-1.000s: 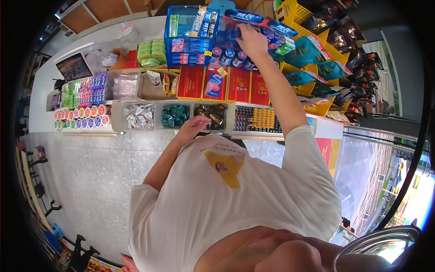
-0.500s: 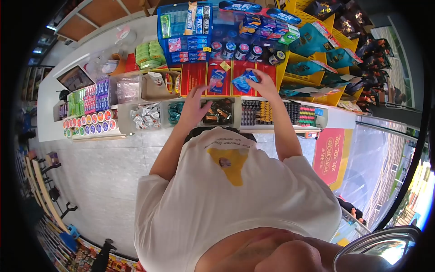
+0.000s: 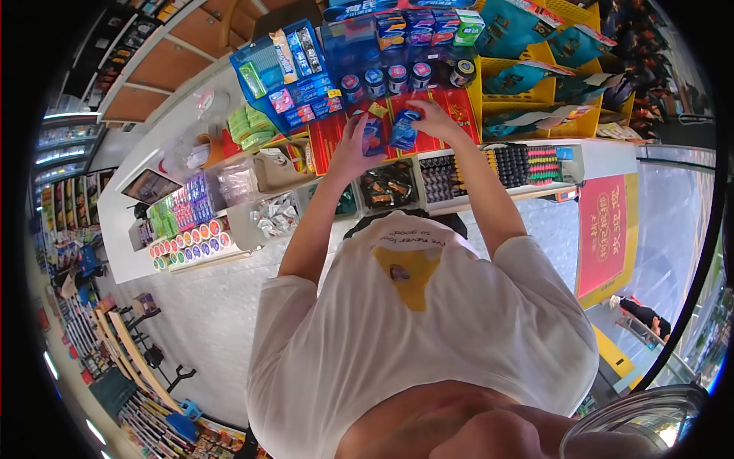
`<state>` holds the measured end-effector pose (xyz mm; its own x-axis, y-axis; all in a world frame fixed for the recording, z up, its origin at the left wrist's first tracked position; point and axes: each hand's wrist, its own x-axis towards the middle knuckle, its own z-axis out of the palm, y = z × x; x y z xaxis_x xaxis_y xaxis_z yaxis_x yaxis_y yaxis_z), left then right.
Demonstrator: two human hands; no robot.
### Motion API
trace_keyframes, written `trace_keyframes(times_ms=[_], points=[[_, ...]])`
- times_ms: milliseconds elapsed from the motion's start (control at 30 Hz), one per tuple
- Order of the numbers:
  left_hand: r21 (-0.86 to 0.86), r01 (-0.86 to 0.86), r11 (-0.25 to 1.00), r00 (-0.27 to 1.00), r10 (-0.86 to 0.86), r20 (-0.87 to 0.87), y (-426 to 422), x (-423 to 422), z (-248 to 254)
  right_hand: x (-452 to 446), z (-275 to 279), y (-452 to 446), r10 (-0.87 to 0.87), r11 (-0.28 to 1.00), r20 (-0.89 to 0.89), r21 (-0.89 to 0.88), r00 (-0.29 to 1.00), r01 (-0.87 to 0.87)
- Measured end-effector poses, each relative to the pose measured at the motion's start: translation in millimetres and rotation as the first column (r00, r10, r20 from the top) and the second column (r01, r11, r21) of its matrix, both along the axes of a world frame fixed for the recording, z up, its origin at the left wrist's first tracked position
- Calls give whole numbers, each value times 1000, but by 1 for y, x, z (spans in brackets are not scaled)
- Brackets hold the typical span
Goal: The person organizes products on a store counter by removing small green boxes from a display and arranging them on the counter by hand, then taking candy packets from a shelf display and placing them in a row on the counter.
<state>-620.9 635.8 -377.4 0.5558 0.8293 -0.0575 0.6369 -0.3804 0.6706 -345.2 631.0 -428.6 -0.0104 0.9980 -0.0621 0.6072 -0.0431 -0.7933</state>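
Note:
On the red boxes (image 3: pixel 455 107) at the counter's middle, a blue packet (image 3: pixel 404 130) stands at the fingers of my right hand (image 3: pixel 434 122), which grips its upper right side. My left hand (image 3: pixel 356 149) is around a second, darker blue packet with pink on it (image 3: pixel 373 136), just left of the first. A small yellow tag (image 3: pixel 378 111) shows above it. Behind the red boxes is a row of round jars (image 3: pixel 397 79), with small boxes of gum (image 3: pixel 420 29) on the rack above.
At the left are a blue basket (image 3: pixel 256 57), green packs (image 3: pixel 251 126) and a dark screen (image 3: pixel 151 185). Bins with wrapped sweets (image 3: pixel 388 186) line the front edge. Yellow racks with teal bags (image 3: pixel 520 79) stand at the right. A person (image 3: pixel 642 314) is far off at the lower right.
My right hand came down from the rack with the blue packet and now has it upright on the red boxes. My left hand moved up from the bins to the pink-marked packet. The view turned.

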Motion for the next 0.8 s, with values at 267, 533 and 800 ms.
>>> trace_keyframes(times_ms=[267, 533, 800], points=[[-78, -59, 995, 996, 64, 56, -7, 3, 5, -22, 24, -33, -206, 943, -95, -284, 974, 172], [-108, -105, 989, 968, 126, 217, -20, -7, -30, -58, 16, -21, -106, 985, -41, -138, 994, 100], [109, -164, 980, 963, 135, 234, -42, -29, -15, -44, 108, -4, -61, 939, -95, 331, 994, 89]])
